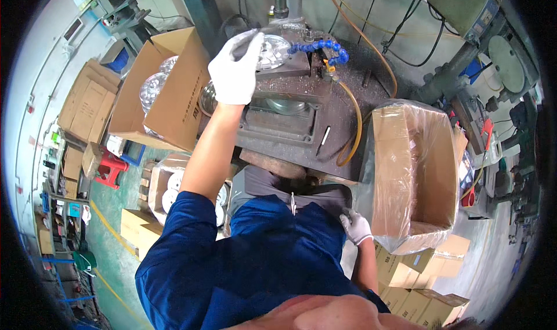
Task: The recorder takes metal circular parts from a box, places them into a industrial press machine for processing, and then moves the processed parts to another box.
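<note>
Navy shirt (261, 266) is filling the foreground. At the disc (275, 53), my gloved left hand (235, 69) is bending its fingers by the left rim; whether they're pinching it or only touching, I can't tell. My right hand (355, 227) is resting beside my thigh (331, 199), fingers curling loosely, and I can't see whether they're holding anything. The disc is sitting near the spindle (281, 2), the blue hose (319, 46) pointing at its right edge. Chips are littering the surface (342, 107); one lodging underneath could be tilting the disc, and a weak grip could be dropping it. Leftward, a box (188, 69) is holding more discs (152, 88); dark print is marking its side and the cartons (400, 270) at right.
</note>
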### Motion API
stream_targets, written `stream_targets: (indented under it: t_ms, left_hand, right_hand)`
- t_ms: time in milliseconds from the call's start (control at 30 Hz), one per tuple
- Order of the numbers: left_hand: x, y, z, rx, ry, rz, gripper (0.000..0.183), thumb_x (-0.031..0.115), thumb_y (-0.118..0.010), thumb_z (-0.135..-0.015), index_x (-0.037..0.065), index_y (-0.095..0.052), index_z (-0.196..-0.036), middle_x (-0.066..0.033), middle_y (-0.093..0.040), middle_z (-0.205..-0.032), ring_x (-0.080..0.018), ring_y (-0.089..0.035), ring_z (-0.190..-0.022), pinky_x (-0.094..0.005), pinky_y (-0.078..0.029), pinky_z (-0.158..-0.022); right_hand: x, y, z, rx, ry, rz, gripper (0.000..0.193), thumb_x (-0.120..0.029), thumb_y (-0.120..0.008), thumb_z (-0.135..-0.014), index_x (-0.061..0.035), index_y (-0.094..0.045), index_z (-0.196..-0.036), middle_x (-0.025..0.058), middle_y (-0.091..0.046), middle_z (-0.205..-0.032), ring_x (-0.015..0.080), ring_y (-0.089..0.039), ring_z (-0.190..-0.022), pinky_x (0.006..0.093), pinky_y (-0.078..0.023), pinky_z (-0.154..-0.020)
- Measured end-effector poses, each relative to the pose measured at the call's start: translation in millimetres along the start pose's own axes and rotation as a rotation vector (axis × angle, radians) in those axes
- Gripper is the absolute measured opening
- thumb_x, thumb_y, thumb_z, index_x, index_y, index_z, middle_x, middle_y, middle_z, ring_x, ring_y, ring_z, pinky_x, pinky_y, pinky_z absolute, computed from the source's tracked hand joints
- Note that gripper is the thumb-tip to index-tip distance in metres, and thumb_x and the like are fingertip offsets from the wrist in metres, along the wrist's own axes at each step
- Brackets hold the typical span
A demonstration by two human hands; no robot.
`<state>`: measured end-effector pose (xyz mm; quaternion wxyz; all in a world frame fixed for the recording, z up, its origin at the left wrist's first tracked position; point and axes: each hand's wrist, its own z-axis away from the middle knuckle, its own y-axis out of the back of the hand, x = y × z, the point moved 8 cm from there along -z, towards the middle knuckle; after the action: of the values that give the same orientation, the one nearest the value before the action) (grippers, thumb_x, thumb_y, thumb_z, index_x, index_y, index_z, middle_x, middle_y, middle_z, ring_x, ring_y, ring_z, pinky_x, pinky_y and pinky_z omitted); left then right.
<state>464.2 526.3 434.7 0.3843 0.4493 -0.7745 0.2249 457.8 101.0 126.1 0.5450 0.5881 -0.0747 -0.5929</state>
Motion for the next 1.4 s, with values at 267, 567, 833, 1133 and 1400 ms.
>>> stream_targets:
  t_ms: [267,567,833,1133,1400]
  left_hand:
    - [-16,-18,-7,-0.073,-0.003,-0.266,0.029,0.020,-0.071,-0.085,-0.001,-0.070,-0.104,-0.0082,-0.071,-0.097,-0.0113,-0.064,-0.088,-0.0257,-0.049,-0.083]
    - [-3,8,-2,0.031,0.108,-0.077,0.026,0.021,-0.069,-0.088,-0.002,-0.068,-0.101,-0.0055,-0.068,-0.081,-0.0073,-0.059,-0.065,-0.0191,-0.046,-0.060]
    - [4,-8,-12,-0.005,-0.055,-0.059,0.021,0.009,-0.068,-0.087,-0.005,-0.066,-0.102,-0.0078,-0.070,-0.091,-0.0088,-0.062,-0.083,-0.0221,-0.049,-0.077]
    - [-111,137,39,0.175,0.079,-0.179,0.031,0.019,-0.066,-0.090,-0.004,-0.064,-0.111,-0.0065,-0.066,-0.090,-0.0089,-0.056,-0.065,-0.0226,-0.047,-0.058]
    - [-327,165,105,0.050,0.735,-0.367,0.054,0.027,-0.072,-0.084,-0.001,-0.055,-0.126,-0.0088,-0.066,-0.104,-0.0154,-0.062,-0.083,-0.0300,-0.051,-0.071]
  right_hand:
    - [1,1,-1,0.008,-0.005,0.031,0.039,-0.033,-0.057,-0.089,-0.0029,-0.063,-0.112,0.0249,-0.064,-0.106,0.0414,-0.062,-0.097,0.0457,-0.050,-0.084]
    - [9,-4,7,-0.047,-0.080,0.067,0.033,-0.025,-0.058,-0.090,-0.0028,-0.060,-0.115,0.0243,-0.064,-0.104,0.0413,-0.061,-0.097,0.0435,-0.049,-0.083]
    - [-16,5,-1,0.029,0.090,0.024,0.034,-0.029,-0.057,-0.090,-0.0053,-0.060,-0.115,0.0238,-0.063,-0.101,0.0414,-0.061,-0.092,0.0470,-0.049,-0.079]
    - [-24,9,5,-0.027,0.087,0.097,0.037,-0.030,-0.057,-0.090,-0.0049,-0.058,-0.117,0.0242,-0.061,-0.105,0.0428,-0.060,-0.093,0.0477,-0.049,-0.080]
    - [-48,7,-8,0.000,0.136,0.143,0.036,-0.027,-0.058,-0.090,-0.0014,-0.059,-0.114,0.0243,-0.063,-0.100,0.0423,-0.061,-0.091,0.0466,-0.049,-0.079]
